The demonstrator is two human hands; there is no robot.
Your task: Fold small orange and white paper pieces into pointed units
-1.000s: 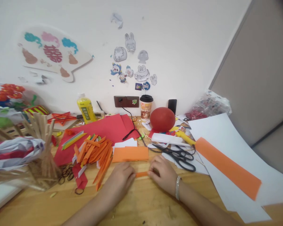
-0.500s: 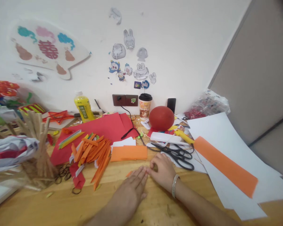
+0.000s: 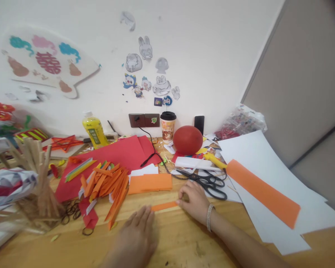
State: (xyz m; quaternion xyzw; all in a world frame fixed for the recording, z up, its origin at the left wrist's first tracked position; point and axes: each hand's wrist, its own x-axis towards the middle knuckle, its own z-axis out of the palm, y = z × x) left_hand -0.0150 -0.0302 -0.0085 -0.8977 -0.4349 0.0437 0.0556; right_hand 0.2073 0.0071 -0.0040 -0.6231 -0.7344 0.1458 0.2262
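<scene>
A narrow orange paper strip (image 3: 164, 206) lies flat on the wooden table between my hands. My right hand (image 3: 194, 199) pinches its right end between thumb and finger. My left hand (image 3: 138, 229) lies flat, palm down, with its fingertips at the strip's left end; it is slightly blurred. Just beyond the strip sits a stack of orange paper rectangles (image 3: 150, 183). To the left is a heap of folded orange strips (image 3: 108, 182). Black-handled scissors (image 3: 209, 182) rest right behind my right hand.
A yellow-handled tool (image 3: 214, 160), a red balloon (image 3: 188, 140) and a lidded cup (image 3: 168, 128) stand behind. White sheets (image 3: 257, 156) with a long orange paper piece (image 3: 264, 191) cover the right. On the left are wooden sticks (image 3: 44, 178), rubber bands (image 3: 71, 210) and a yellow bottle (image 3: 95, 130).
My left hand has slid left and toward me along the strip, uncovering it. My right hand keeps its pinch at the right end. The view has shifted slightly right.
</scene>
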